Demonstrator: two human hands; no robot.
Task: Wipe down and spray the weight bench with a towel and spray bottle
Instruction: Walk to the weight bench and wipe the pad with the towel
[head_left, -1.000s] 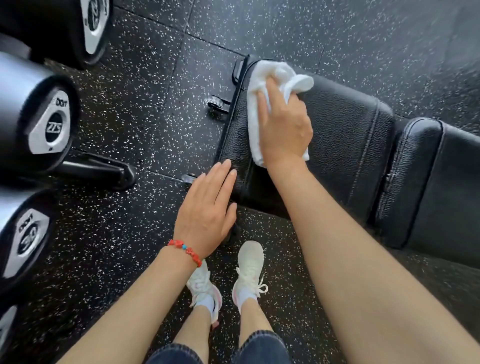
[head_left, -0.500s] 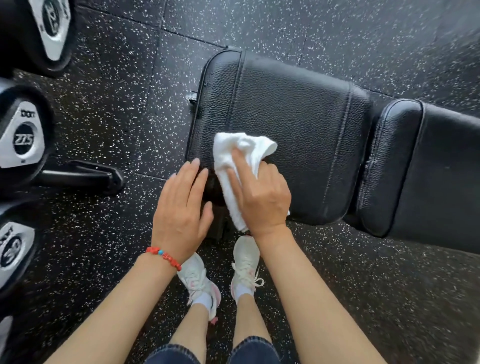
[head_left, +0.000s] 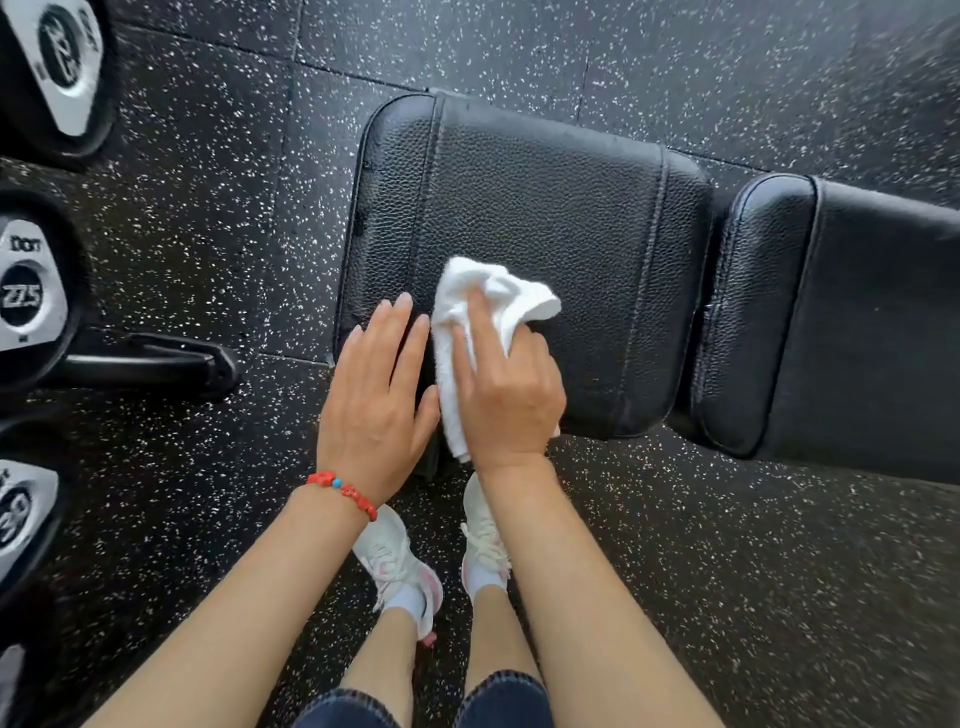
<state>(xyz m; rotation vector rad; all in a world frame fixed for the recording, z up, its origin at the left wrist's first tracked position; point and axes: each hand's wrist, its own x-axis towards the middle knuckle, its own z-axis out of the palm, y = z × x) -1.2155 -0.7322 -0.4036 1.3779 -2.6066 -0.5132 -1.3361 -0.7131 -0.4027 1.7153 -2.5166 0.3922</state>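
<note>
A black leather weight bench (head_left: 545, 218) lies across the view, its seat pad at the centre and its back pad (head_left: 841, 322) to the right. My right hand (head_left: 506, 400) grips a white towel (head_left: 493, 296) and presses it on the near left part of the seat pad. My left hand (head_left: 376, 395), with a red bead bracelet at the wrist, rests flat with straight fingers on the pad's near left corner, right beside the towel. No spray bottle is in view.
Dumbbell ends (head_left: 31, 301) on a rack line the left edge, and a black rack foot (head_left: 156, 361) juts onto the speckled rubber floor (head_left: 727, 571). My white shoes (head_left: 400, 566) stand just in front of the bench.
The towel and my right hand came from the pad's far left corner to its near left part. My left hand moved onto the pad's near corner. The view shifted over the seat.
</note>
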